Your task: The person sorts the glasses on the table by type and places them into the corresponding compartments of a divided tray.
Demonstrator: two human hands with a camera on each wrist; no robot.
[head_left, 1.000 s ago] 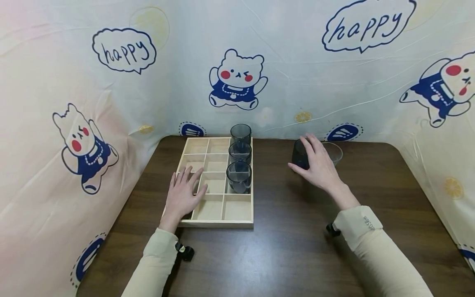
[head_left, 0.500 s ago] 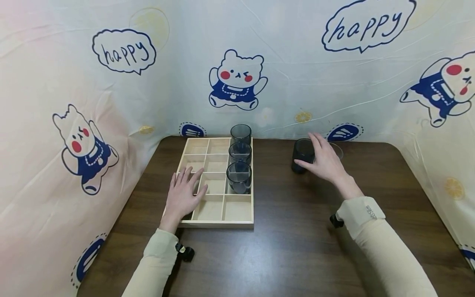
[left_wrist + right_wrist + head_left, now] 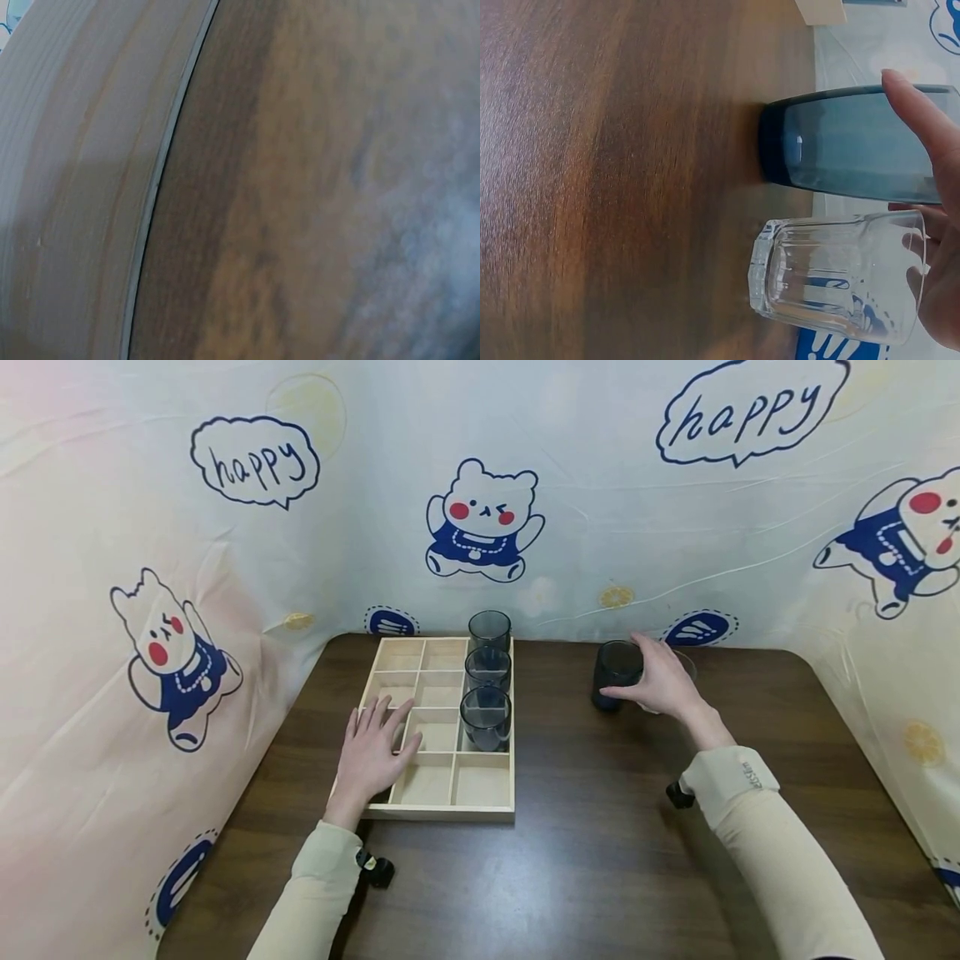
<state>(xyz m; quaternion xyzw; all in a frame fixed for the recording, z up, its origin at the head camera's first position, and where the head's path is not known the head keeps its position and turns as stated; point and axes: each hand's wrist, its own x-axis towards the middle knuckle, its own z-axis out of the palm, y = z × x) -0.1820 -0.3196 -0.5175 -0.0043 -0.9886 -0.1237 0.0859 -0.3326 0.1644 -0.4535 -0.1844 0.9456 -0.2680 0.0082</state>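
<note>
A dark blue-grey drinking glass [image 3: 617, 668] stands upright on the brown table. My right hand [image 3: 664, 682] grips it, thumb along the near side [image 3: 922, 112] and fingers round the far right side. A clear drinking glass [image 3: 832, 277] stands just right of it, mostly behind the hand in the head view. My left hand [image 3: 372, 758] rests with spread fingers over the left side of a wooden compartment tray [image 3: 442, 814]. Three dark glasses, the back one [image 3: 489, 628], the middle one [image 3: 487, 668] and the front one [image 3: 486, 718], stand in the tray's right column.
The wooden table [image 3: 555, 860] ends at the back against a patterned cloth [image 3: 585, 527] with bears and speech bubbles. In the left wrist view, the tray's side wall [image 3: 82, 187] fills the left part beside the tabletop.
My right hand has shifted right, its fingers moving from over the dark glass's top to its right side. The glass stays in about the same spot. The left hand has not moved.
</note>
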